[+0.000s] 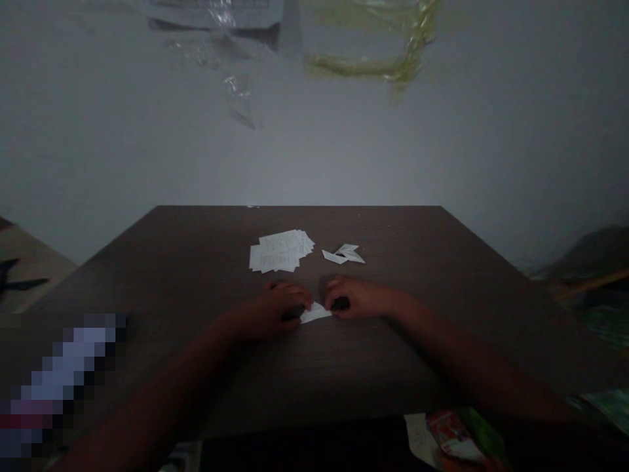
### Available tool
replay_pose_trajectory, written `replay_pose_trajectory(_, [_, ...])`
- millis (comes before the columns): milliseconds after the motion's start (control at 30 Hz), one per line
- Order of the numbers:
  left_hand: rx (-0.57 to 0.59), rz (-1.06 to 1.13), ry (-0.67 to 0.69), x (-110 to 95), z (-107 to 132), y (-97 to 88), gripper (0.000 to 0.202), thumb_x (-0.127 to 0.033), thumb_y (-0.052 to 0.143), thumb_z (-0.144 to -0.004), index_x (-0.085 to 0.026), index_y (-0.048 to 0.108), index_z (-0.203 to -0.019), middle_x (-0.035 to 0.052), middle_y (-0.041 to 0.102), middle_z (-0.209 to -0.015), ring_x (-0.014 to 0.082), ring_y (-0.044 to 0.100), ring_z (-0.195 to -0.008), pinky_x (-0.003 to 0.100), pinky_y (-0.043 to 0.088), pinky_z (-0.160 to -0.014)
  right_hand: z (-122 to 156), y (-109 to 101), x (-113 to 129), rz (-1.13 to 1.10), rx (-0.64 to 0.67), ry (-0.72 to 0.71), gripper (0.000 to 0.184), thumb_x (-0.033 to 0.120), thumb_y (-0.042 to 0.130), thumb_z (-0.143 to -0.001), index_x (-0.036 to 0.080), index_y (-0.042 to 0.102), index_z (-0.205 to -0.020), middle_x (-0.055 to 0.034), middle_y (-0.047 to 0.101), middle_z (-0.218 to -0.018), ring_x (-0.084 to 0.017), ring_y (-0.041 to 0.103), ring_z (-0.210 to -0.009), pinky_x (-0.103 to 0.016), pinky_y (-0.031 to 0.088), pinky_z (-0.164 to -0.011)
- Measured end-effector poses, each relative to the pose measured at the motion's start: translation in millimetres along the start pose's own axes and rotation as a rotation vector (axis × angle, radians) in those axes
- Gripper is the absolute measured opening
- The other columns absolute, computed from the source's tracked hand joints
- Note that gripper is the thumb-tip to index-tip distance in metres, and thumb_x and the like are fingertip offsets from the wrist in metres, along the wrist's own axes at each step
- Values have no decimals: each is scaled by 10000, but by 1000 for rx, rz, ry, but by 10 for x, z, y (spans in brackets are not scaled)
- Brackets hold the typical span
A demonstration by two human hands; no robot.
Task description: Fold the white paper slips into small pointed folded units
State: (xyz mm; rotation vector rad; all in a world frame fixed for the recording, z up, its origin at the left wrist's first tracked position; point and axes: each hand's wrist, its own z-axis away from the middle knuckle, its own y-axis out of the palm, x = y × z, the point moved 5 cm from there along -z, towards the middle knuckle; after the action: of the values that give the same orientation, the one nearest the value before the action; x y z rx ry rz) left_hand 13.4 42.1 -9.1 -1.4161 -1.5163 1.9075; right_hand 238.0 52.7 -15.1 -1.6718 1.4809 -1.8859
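While I keep both arms stretched forward, my left hand (pixel 272 311) and right hand (pixel 351 298) lie palm down, nearly closed, and pinch one small paper strip (pixel 315 313) between them. On the dark wooden table (pixel 393 354) are one stack of papers (pixel 281 251) and about three folded papers (pixel 343 254). Plastic sheets (pixel 216 26) hang on the grey wall (pixel 491 144).

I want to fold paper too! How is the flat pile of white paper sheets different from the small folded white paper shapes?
The flat pile of white paper sheets covers much more of the table than the small folded white paper shapes. The pile lies flat with overlapping sheets, while the shapes are folded and have pointed corners. Both are white paper lying on the dark brown wooden table.
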Motion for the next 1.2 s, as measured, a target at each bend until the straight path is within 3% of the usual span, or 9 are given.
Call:
replay_pose_trajectory(200, [-41, -33, -64, -65, -51, 82, 332, -267, 846, -928, -249, 771, -1251, 95, 782, -1367, 385, 684, -1349, 605, 439, -1234, 67, 26, 6, 7, -59, 23, 239, 100, 896, -864, 251, 836, -1039, -38, 791, -1083, -238, 748, -1073, -389, 611, -999])
replay_pose_trajectory(400, [-101, 15, -49, -104, -124, 147, 282, -186, 766, -985, -239, 756, -1262, 99, 764, -1303, 323, 714, -1255, 473, 565, -1119, 80, 69, 52, 59, -126, 41, 224, 75, 844, -883, 263, 822, -1003, -36, 783, -1062, -247, 727, -1060, -397, 571, -1029])
replay_pose_trajectory(600, [-101, -20, -34, -95, -99, 126, 228, -180, 651, -1075, -234, 747, -1274, 98, 769, -1302, 297, 731, -1227, 446, 590, -1112, 73, 95, 37, 66, -133, 22, 190, 96, 827, -889, 240, 791, -1008, -30, 759, -1041, -236, 711, -1027, -402, 578, -980])
replay_pose_trajectory(800, [-107, -157, -49, -142, -176, 224, 409, 1, 611, -931, -197, 745, -1263, 130, 761, -1300, 329, 710, -1243, 488, 591, -1130, 67, 119, 50, 61, -187, 40, 114, 133, 771, -962, 236, 758, -1008, -39, 758, -1026, -232, 699, -998, -412, 566, -991])
replay_pose_trajectory(933, [-171, -128, -137, -151, -212, 247, 505, 13, 624, -903, -205, 718, -1349, 139, 722, -1401, 341, 672, -1324, 533, 562, -1190, 60, 154, 76, 30, -222, 68, 115, 152, 767, -982, 234, 751, -1061, -53, 778, -1043, -243, 720, -1013, -419, 577, -985])
replay_pose_trajectory(1200, [-290, -59, -236, -36, -230, 149, 267, -50, 585, -1000, -207, 736, -1153, 114, 725, -1264, 331, 702, -1218, 527, 598, -1103, 29, 241, 69, -414, -434, 192, 381, 269, 848, -967, 276, 708, -1321, -45, 803, -1178, -246, 768, -1097, -418, 627, -999])
